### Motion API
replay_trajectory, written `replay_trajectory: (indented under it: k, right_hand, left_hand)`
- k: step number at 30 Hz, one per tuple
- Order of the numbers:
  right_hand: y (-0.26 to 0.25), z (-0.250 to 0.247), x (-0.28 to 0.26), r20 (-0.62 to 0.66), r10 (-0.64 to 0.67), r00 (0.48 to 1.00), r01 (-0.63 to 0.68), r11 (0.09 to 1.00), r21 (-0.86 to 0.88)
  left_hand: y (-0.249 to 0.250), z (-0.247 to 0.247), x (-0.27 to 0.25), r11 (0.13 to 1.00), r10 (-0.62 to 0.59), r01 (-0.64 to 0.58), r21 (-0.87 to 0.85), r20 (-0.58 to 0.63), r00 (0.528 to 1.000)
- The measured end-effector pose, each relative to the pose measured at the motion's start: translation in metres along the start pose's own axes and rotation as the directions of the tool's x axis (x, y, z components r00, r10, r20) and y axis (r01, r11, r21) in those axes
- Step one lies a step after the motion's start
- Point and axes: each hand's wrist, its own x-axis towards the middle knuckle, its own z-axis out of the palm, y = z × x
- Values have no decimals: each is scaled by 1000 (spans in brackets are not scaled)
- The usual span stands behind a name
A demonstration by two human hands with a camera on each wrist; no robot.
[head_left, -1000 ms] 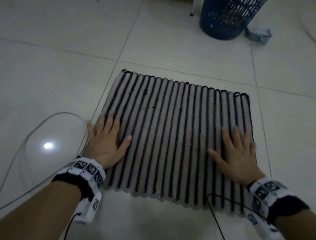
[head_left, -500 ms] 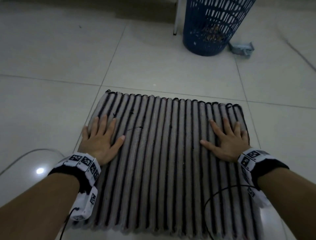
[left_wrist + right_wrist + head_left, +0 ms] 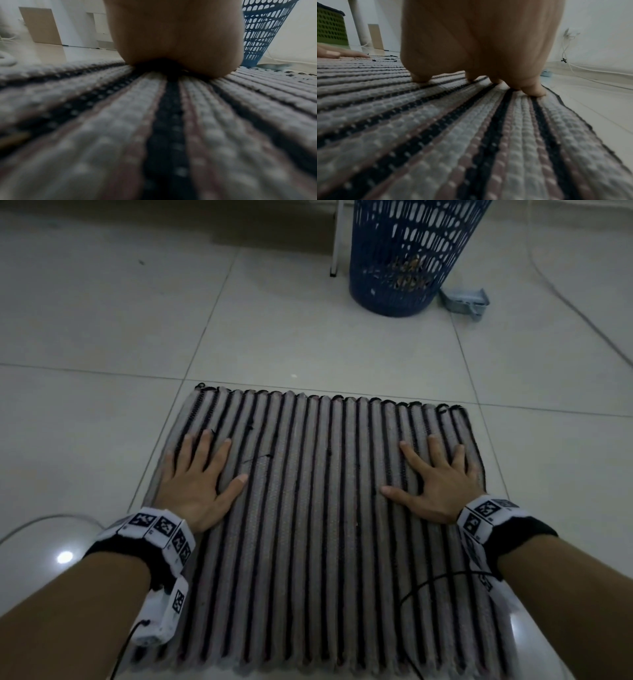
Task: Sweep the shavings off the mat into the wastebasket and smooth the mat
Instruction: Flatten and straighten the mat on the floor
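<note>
Mat (image 3: pixel 318 508) smoothing is our step: left hand (image 3: pixel 197 484) and right hand (image 3: pixel 435 486) press flat, fingers spread; next we slide outward.

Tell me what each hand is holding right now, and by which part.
Nothing is held. The left hand and right hand both lie flat, fingers spread, pressing on the striped mat, one near each side edge.

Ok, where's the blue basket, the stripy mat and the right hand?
Blue plastic mesh wastebasket (image 3: pixel 407 258): head view, front wall.
Grey and black striped woven mat (image 3: pixel 318 525): head view, bare middle.
Right hand (image 3: pixel 433 491): head view, back of hand.
</note>
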Motion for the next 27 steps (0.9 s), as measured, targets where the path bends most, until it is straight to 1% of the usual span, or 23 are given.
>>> replay_trajectory:
  k: [7, 10, 13, 15, 17, 19, 21, 23, 25, 27]
  right_hand:
    - [0, -5, 2, 25, 13, 1000, -13, 1000, 3]
    - [1, -8, 2, 58, 8, 998, -8, 1000, 2]
    - [0, -13, -6, 87, -21, 996, 19, 999, 30]
    - [-4, -10, -23, 48, -79, 996, 76, 995, 65]
    - [-9, -1, -47, 24, -165, 986, 161, 980, 119]
    - [-13, 15, -77, 32, -237, 971, 231, 963, 140]
    - [-14, 36, -107, 34, -260, 965, 254, 958, 130]
    - [-11, 56, -133, 52, -230, 972, 223, 969, 110]
    - [-6, 75, -151, 75, -205, 976, 205, 979, 6]
    - [-1, 85, -158, 55, -209, 976, 212, 975, -61]
  left_hand:
    - [1, -1, 5, 1000, -1, 1, 8, 19, 1000]
    - [3, -2, 6, 1000, 1, -1, 5, 36, 999]
    - [7, -9, 5, 1000, -4, 2, 21, 77, 997]
    - [15, -12, -2, 999, 19, -22, 31, 82, 996]
    - [25, -7, -18, 995, 96, -98, 33, 59, 994]
    - [33, 6, -45, 977, 208, -210, 38, 61, 976]
    - [34, 19, -73, 960, 271, -273, 56, 37, 962]
    - [24, 27, -96, 966, 250, -248, 70, -11, 968]
    - [8, 30, -116, 977, 196, -193, 85, -19, 980]
    - [-8, 29, -130, 982, 157, -154, 109, -20, 987]
